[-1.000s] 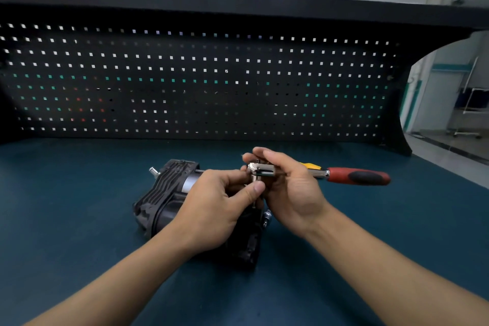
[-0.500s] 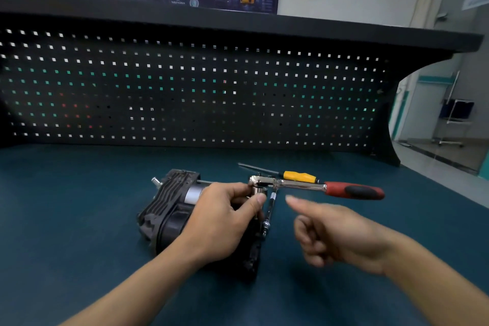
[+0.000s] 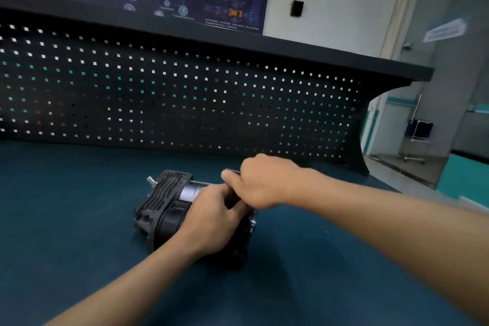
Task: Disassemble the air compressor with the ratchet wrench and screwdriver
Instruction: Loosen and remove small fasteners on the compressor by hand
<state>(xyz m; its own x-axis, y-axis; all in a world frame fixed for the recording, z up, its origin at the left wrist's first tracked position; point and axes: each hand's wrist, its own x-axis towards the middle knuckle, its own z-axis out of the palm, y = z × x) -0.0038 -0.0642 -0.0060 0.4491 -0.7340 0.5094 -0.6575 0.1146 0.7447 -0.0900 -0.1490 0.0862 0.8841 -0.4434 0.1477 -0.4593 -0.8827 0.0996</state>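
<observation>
The black air compressor (image 3: 164, 201) lies on its side on the dark teal bench (image 3: 74, 233), with a silver stub on its far left end. My left hand (image 3: 211, 222) grips the compressor's right half from above. My right hand (image 3: 264, 182) reaches across just behind it, thumb pointing left. Its fingers curl down over the ratchet wrench, which the hand and forearm hide. Left of the right thumb a thin dark tip of the screwdriver (image 3: 232, 171) pokes out. A small silver fitting (image 3: 253, 223) shows at the compressor's right end.
A black pegboard (image 3: 185, 100) stands along the back of the bench under a dark shelf (image 3: 291, 53). The bench's right edge (image 3: 412, 190) drops to the floor, with a doorway beyond.
My right hand, which was off the wrench and pointing half a second ago, has come back over it with curled fingers. The view has swung up and left. My left hand stays on the compressor.
</observation>
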